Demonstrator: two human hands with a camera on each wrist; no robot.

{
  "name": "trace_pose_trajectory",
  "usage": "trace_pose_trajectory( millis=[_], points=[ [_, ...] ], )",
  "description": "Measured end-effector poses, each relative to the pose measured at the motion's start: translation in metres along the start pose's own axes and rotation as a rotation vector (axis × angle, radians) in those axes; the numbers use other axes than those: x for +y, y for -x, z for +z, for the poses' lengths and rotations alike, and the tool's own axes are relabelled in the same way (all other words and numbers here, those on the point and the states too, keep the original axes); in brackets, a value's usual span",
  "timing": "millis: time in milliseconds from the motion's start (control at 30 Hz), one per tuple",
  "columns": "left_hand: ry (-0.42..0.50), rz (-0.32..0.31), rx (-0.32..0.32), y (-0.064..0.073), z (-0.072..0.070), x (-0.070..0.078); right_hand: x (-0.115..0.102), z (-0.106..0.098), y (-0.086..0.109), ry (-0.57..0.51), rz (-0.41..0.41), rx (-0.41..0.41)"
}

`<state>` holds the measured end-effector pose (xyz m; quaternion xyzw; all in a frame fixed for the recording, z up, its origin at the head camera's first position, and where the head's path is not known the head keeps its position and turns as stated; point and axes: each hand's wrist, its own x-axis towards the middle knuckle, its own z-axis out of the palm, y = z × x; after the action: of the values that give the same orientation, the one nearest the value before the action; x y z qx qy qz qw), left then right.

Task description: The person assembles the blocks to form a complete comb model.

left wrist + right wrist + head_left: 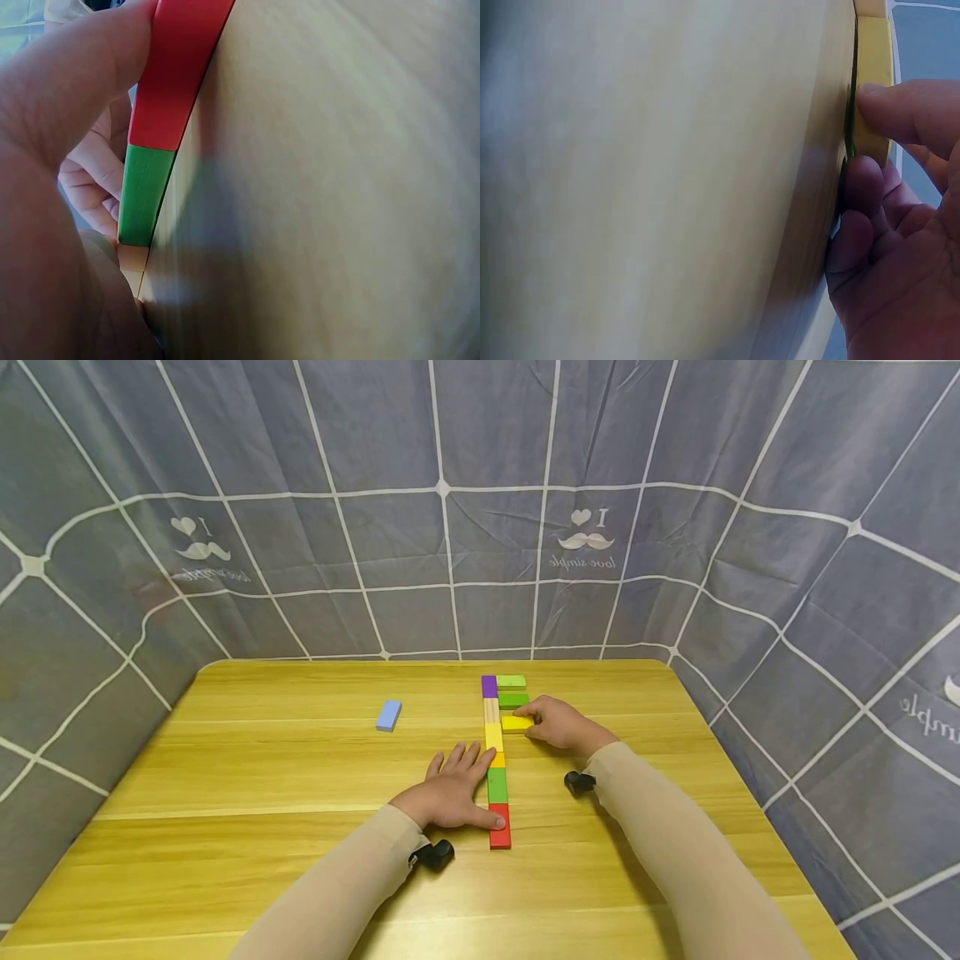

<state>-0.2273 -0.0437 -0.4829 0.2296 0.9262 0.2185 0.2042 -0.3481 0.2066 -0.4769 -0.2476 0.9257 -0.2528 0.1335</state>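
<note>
A straight column of coloured blocks lies end to end on the table: a purple block (489, 687) at the far end, then a plain wood piece (491, 710), yellow pieces (493, 737), a green block (497, 785) and a red block (500, 837) nearest me. My left hand (450, 793) lies with spread fingers along the column's left side, its thumb resting on the red block. On the right side, my right hand (561, 725) pinches a yellow block (874, 52) that lies crosswise beside the column. Beyond it, a dark green block (513, 701) and a light green block (512, 682) lie crosswise too.
A light blue block (388, 715) lies apart on the left of the wooden table (247, 827). Grey curtains (495, 535) with white lines surround the table's back and sides. Each wrist carries a small black camera (437, 855).
</note>
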Motion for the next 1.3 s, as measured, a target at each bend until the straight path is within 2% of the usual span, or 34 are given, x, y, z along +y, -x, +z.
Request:
trace_pose_trajectory(
  millis=[467, 700, 967, 1300],
  points=[
    [-0.022, -0.016, -0.008, 0.001, -0.002, 0.003, 0.001, 0.002, -0.001, -0.014, -0.011, 0.006],
    [-0.014, -0.010, 0.000, -0.005, 0.004, -0.004, 0.007, 0.002, 0.000, -0.089, -0.007, 0.017],
    [-0.011, -0.009, -0.001, 0.000, -0.001, 0.001, 0.013, -0.002, 0.007, -0.171, 0.040, 0.033],
    [-0.008, -0.011, -0.002, 0.001, -0.001, 0.002, 0.012, -0.001, 0.006, -0.111, 0.038, 0.040]
  ],
)
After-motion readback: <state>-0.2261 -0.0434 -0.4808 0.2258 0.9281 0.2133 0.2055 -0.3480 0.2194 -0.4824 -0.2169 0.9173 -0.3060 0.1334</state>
